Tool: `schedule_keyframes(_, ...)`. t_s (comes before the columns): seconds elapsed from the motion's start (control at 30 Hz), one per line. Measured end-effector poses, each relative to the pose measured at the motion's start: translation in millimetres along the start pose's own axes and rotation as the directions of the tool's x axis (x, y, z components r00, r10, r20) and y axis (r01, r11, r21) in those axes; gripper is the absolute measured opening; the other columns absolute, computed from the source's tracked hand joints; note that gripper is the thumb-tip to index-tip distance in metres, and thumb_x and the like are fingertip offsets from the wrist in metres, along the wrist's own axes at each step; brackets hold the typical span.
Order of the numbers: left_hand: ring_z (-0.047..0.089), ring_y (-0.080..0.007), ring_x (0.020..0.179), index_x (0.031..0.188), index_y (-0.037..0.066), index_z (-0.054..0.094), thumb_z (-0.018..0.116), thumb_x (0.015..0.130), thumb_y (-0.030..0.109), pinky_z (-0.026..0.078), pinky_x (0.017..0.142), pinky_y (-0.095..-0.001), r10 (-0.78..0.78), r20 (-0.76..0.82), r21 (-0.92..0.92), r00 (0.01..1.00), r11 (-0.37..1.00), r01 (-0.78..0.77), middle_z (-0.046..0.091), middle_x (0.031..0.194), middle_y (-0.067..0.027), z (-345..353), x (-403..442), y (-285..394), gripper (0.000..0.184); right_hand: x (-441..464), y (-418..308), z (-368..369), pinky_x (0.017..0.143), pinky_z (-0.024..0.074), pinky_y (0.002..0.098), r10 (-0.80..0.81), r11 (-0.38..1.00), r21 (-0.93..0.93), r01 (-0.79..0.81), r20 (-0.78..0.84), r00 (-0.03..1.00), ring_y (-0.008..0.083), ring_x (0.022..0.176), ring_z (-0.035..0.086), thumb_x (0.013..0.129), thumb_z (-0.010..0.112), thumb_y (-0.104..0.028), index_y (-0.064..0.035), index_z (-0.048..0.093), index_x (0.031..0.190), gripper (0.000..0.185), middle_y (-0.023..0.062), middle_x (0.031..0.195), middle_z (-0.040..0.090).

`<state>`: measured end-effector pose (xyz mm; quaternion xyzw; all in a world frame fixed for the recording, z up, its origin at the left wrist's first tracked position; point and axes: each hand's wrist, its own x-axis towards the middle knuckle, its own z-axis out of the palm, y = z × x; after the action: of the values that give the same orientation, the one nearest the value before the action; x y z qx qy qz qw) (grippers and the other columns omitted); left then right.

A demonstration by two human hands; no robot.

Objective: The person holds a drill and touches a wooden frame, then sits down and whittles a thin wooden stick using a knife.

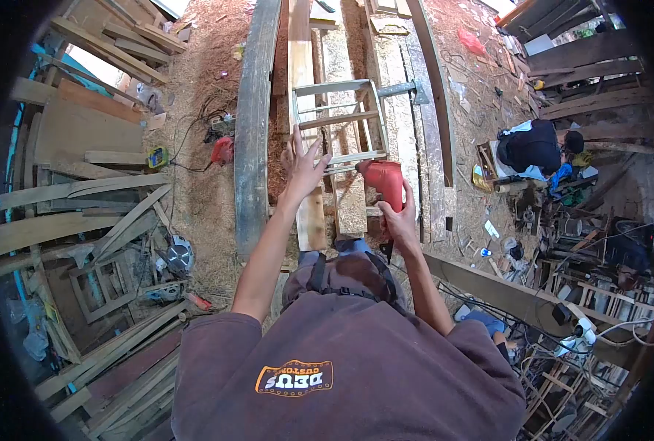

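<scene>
A small wooden frame point(339, 125) with slats rests on the plank bench point(352, 206) in front of me. My left hand point(303, 167) lies against its near left corner, fingers spread. In my right hand point(400, 218) is a red power drill point(384, 178), gripped by its handle. The drill's nose points left and meets or nearly meets the near rail of the frame; whether it touches I cannot tell. Just right of the frame lies a hammer or hatchet point(404, 90) with a metal head.
Long thick beams point(257, 132) flank the bench. On the left floor are a red power tool point(222, 150), a circular saw blade point(180, 256), a tape measure point(158, 158) and stacked boards point(84, 220). A crouching person point(533, 149) is at the right. Sawdust and cables cover the ground.
</scene>
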<state>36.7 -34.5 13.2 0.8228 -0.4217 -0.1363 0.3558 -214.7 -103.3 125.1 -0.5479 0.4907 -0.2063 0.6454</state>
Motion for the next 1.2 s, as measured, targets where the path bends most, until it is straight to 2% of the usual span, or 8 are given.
schedule_keyframes(0.47,0.010,-0.0433,0.149,0.136,0.017,0.061,0.061,0.095,0.042,0.013,0.117,-0.0604,0.005,0.032,0.065,0.999,0.998,-0.007,-0.004,0.166,-0.0195,-12.3,-2.1,11.3,0.048,-0.3,11.4,10.6,0.036,0.0409,0.0246,-0.082,0.996,-0.051,0.077,-0.092,0.992,0.0079,0.047,0.052,0.088,0.070,-0.008,-0.0162,0.031,0.151,0.074,0.0012,0.069,0.058)
schedule_keyframes(0.7,0.013,-0.0424,0.148,0.134,0.018,0.062,0.059,0.096,0.043,0.015,0.115,-0.0627,0.012,0.013,0.055,1.000,0.998,-0.013,-0.004,0.166,-0.0199,-13.4,-4.7,12.6,0.045,7.1,23.1,10.7,0.078,0.0539,0.0345,-0.143,0.971,-0.207,0.121,-0.098,0.985,0.0231,0.092,0.066,0.088,0.072,-0.017,-0.0056,0.036,0.147,0.070,0.0166,0.113,0.064)
schedule_keyframes(0.8,0.013,-0.0422,0.149,0.134,0.019,0.063,0.059,0.096,0.042,0.014,0.115,-0.0626,-0.011,0.030,0.063,0.999,0.998,0.009,-0.004,0.166,-0.0198,-16.2,-3.0,16.4,0.044,13.6,25.5,11.1,0.092,0.0507,0.0395,-0.189,0.937,-0.315,0.150,-0.096,0.977,0.0302,0.108,0.064,0.091,0.069,-0.024,-0.0046,0.037,0.145,0.066,0.0206,0.122,0.062)
schedule_keyframes(0.93,0.013,-0.0427,0.149,0.133,0.019,0.063,0.059,0.096,0.041,0.011,0.117,-0.0624,-0.004,0.015,0.045,1.000,0.999,0.003,-0.004,0.166,-0.0193,-11.9,-2.4,13.9,0.043,11.8,6.1,19.4,0.097,0.0477,0.0417,-0.108,0.922,-0.384,0.055,-0.119,0.987,0.0329,0.113,0.061,0.094,0.066,-0.029,-0.0040,0.037,0.145,0.064,0.0232,0.123,0.061)
schedule_keyframes(1.03,0.008,-0.0525,0.147,0.138,0.017,0.060,0.054,0.098,0.050,0.006,0.117,-0.0652,0.019,0.030,0.003,0.999,1.000,-0.019,-0.005,0.167,-0.0167,-10.9,-2.0,10.2,0.052,10.4,24.1,22.6,0.086,0.0517,0.0397,-0.169,0.933,-0.345,0.100,-0.177,0.970,0.0294,0.101,0.065,0.095,0.064,-0.029,-0.0042,0.035,0.146,0.064,0.0214,0.119,0.063)
schedule_keyframes(1.1,0.009,-0.0523,0.147,0.137,0.017,0.060,0.054,0.098,0.049,0.006,0.117,-0.0648,-0.009,0.046,-0.011,0.999,1.000,0.009,-0.005,0.167,-0.0178,-10.2,-3.0,10.7,0.051,1.6,35.5,23.3,0.074,0.0532,0.0357,-0.144,0.967,-0.237,0.089,-0.225,0.964,0.0241,0.086,0.065,0.096,0.063,-0.027,-0.0048,0.034,0.148,0.063,0.0187,0.114,0.064)
schedule_keyframes(1.13,0.010,-0.0523,0.147,0.137,0.017,0.061,0.054,0.098,0.049,0.007,0.117,-0.0646,-0.022,0.051,-0.018,0.998,1.000,0.023,-0.005,0.167,-0.0183,-11.0,-2.4,10.7,0.051,-8.7,28.1,26.2,0.066,0.0525,0.0329,-0.076,0.987,-0.159,0.038,-0.242,0.967,0.0206,0.079,0.064,0.097,0.063,-0.026,-0.0052,0.034,0.148,0.063,0.0170,0.112,0.065)
schedule_keyframes(1.2,0.011,-0.0516,0.146,0.136,0.016,0.061,0.055,0.098,0.048,0.007,0.117,-0.0640,-0.005,0.046,0.014,0.999,1.000,0.004,-0.004,0.167,-0.0189,-12.4,-2.6,10.2,0.050,-6.9,42.2,28.6,0.045,0.0425,0.0231,-0.175,0.983,-0.109,0.150,-0.286,0.942,0.0080,0.056,0.053,0.098,0.061,-0.022,-0.0060,0.034,0.150,0.060,0.0105,0.102,0.066)
